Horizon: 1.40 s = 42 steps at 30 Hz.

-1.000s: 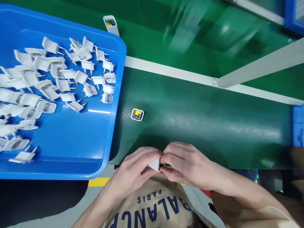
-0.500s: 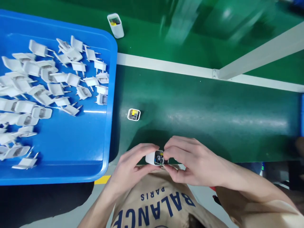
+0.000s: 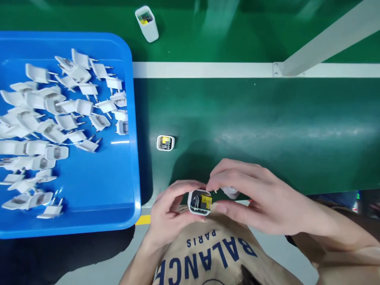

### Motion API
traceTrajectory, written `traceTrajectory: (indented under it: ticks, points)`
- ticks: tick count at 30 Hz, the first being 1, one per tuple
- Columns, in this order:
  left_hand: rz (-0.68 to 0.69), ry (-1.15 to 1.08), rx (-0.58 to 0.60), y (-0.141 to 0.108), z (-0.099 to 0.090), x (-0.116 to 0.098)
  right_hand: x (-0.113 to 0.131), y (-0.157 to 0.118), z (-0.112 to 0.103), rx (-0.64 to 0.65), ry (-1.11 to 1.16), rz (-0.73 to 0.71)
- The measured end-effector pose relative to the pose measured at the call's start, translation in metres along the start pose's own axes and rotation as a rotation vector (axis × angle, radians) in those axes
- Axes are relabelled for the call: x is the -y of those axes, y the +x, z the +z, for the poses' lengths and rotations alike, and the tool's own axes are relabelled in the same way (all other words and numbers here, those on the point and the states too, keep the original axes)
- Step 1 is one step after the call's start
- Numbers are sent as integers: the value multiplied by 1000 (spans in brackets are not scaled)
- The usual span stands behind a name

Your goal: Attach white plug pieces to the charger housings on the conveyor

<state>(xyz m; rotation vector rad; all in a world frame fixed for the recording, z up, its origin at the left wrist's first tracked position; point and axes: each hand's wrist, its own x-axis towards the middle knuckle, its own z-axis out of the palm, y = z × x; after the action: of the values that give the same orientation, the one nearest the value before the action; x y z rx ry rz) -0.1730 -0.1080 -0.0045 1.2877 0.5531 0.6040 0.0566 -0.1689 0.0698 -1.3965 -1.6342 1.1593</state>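
A white charger housing point(image 3: 190, 202) is gripped between the fingers and thumb of my left hand point(image 3: 170, 211). Its open end faces up, showing a yellow block and dark components. My right hand point(image 3: 252, 196) is beside the housing's right edge, its thumb close to the yellow block. Within the curl of my right hand is a white plug piece point(image 3: 230, 192), partly hidden by the fingers. Another open housing with a yellow part point(image 3: 165, 143) stands on the green table, up and left of my hands.
On the left lies a blue tray point(image 3: 97, 190) holding several white plug caps point(image 3: 84, 107). A further white housing point(image 3: 150, 29) stands beyond the white rail point(image 3: 208, 70). A white post point(image 3: 320, 43) slants up at the right. The green table point(image 3: 267, 118) stretches rightward.
The held housing has turned so its open end faces the camera more. My right hand's fingers have lifted and spread from it, and the white plug piece now shows. The view has shifted slightly.
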Motion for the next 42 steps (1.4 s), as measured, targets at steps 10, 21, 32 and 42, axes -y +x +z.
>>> traceTrajectory:
  ticks: [10, 21, 32, 42]
  points:
    - [-12, 44, 8, -2, 3, -5, 9, -7, -4, -13, -90, 83]
    - [-42, 144, 29, -3, 2, -7, 14, 1, -12, 88, -349, -3]
    - [20, 179, 31, 3, -3, -14, 18, 6, -7, 76, -285, 15]
    - [76, 131, 45, 4, -3, -12, 3, 8, 5, 53, 81, 192]
